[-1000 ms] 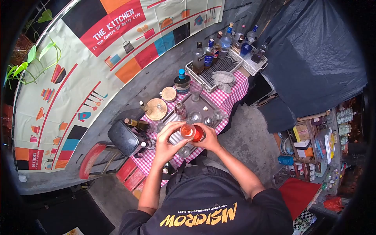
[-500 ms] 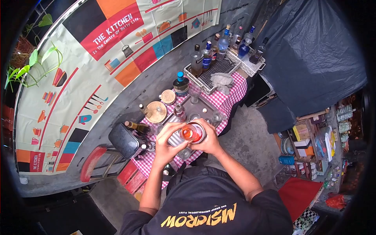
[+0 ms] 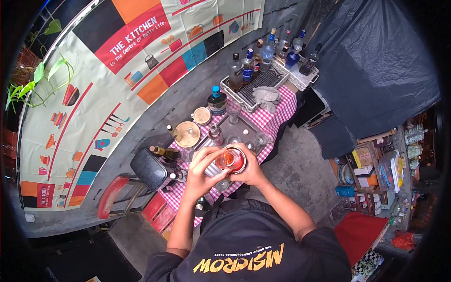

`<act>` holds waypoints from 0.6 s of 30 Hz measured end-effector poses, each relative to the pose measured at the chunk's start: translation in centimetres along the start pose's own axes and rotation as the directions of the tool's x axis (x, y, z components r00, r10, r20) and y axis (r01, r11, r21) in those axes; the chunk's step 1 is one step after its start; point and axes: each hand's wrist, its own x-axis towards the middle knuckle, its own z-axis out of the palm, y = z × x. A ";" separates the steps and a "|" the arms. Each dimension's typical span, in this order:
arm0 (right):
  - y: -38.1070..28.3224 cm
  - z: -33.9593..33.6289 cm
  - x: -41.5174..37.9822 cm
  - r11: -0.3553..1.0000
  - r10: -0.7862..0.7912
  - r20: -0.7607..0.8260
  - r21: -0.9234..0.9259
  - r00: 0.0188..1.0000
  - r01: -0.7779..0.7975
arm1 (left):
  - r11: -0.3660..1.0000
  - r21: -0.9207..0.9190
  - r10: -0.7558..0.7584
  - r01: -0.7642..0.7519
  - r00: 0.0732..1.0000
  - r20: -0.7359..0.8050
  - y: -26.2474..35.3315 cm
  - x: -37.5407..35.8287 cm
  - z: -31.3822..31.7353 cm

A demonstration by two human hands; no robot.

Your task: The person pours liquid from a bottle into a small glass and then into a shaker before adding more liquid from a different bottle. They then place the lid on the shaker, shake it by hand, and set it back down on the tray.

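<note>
Nearest us, past the dark shirt (image 3: 239, 244), we see the left hand (image 3: 202, 170) curled round a clear glass (image 3: 226, 160) and the right hand (image 3: 251, 170) wrapped about a wider cup (image 3: 244, 156) with red liquid (image 3: 240, 164) showing inside. Both are held up above the tray, side by side, the glass overlapping the cup's mouth from our view; we cannot tell whether the rims touch. We judge the glass light, stiff and easily chipped, and slippery if wet, so we would grip low round its side, fingers clear of the rim. The cup probably weighs more with its liquid and wants a full palm, kept steady. Just beyond, a small bottle (image 3: 215, 135) stands on the tray (image 3: 243, 127); farther along the checked cloth (image 3: 285, 104) lies a grey towel (image 3: 266, 97), with bottles (image 3: 247, 67) behind it.
</note>
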 end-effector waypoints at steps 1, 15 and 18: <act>-0.1 0.0 0.0 1.000 0.010 0.004 0.022 1.000 -0.010 | 1.000 0.006 0.004 -0.004 1.000 0.003 0.1 0.1 0.0; 0.3 -0.4 -0.2 0.996 0.006 0.039 0.089 0.999 -0.010 | 0.997 0.066 0.033 -0.039 0.995 0.092 0.9 0.7 -0.4; 0.5 -0.5 -0.2 0.994 0.011 0.051 0.110 0.999 -0.017 | 0.994 0.090 0.052 -0.059 0.995 0.083 1.4 1.0 -0.4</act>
